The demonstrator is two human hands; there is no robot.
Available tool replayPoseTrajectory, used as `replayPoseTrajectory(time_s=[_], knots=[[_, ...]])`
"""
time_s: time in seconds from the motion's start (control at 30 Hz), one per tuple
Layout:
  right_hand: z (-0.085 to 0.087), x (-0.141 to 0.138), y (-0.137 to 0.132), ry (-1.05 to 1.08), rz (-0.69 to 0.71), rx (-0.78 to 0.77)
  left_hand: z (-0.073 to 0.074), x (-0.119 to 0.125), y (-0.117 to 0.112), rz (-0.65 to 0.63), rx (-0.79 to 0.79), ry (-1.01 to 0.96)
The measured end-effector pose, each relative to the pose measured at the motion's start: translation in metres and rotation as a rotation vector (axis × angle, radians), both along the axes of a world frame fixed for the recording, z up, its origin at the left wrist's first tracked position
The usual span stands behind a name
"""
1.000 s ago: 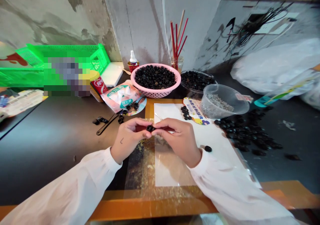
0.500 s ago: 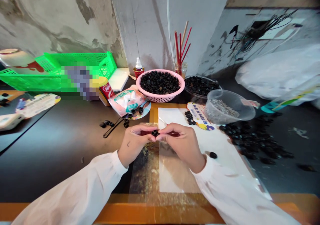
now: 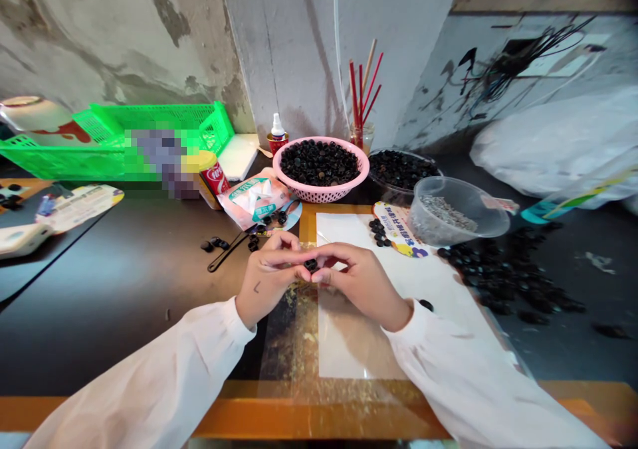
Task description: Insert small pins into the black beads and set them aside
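— At the dark worktop (image 3: 100,269), what stands on my left?
— A bright green plastic crate (image 3: 149,107), partly blurred out, with a red can (image 3: 214,177) beside it. Nearer me lie a slender black tool (image 3: 229,251) and a few loose black pieces (image 3: 212,243).

— And toward the middle?
— A small spray bottle (image 3: 277,127), a wipes pouch (image 3: 254,200), and a pink plastic basket (image 3: 319,193) heaped with similar black pieces.

— Where is the work piece, and what are my hands doing?
— The small black piece (image 3: 311,265) sits between my hands, above a white paper sheet (image 3: 359,343). My left hand (image 3: 266,279) and right hand (image 3: 361,283) both grasp it at the fingertips. Neither is clenched; the other fingers stay loosely curved. The exact finger contact is too small to tell.

— How should this hold be done well?
— Apply pressure at the fingertips only. Keep both wrists steady, and work over the pale sheet, where a dark piece shows clearly.

— Arm pose?
— Both forearms, in a left white sleeve (image 3: 149,376) and a right white sleeve (image 3: 478,376), angle inward from the near edge and converge at the hands.

— Farther right?
— A clear plastic tub (image 3: 433,226) holds grey bits, and a loose black heap (image 3: 503,276) spreads across the worktop.
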State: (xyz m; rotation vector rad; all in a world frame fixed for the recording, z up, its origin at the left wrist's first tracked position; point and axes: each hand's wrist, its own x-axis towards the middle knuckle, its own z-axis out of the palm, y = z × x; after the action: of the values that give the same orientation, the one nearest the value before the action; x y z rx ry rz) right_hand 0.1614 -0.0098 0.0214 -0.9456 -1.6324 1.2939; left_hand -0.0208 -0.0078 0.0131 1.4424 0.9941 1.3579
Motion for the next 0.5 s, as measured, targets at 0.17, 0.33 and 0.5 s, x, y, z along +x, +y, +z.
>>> replayPoseTrajectory(time_s=[0.17, 0.33, 0.5], knots=[[-0.007, 0.001, -0.002, -0.055, 0.197, 0.080, -0.004, 0.000, 0.000, -0.127, -0.003, -0.038], [-0.009, 0.001, -0.002, -0.075, 0.230, 0.178, -0.011, 0.003, -0.001, -0.177, 0.020, -0.054], [-0.009, -0.001, -0.001, -0.080, 0.207, 0.308, -0.013, 0.003, -0.003, -0.176, 0.027, -0.057]])
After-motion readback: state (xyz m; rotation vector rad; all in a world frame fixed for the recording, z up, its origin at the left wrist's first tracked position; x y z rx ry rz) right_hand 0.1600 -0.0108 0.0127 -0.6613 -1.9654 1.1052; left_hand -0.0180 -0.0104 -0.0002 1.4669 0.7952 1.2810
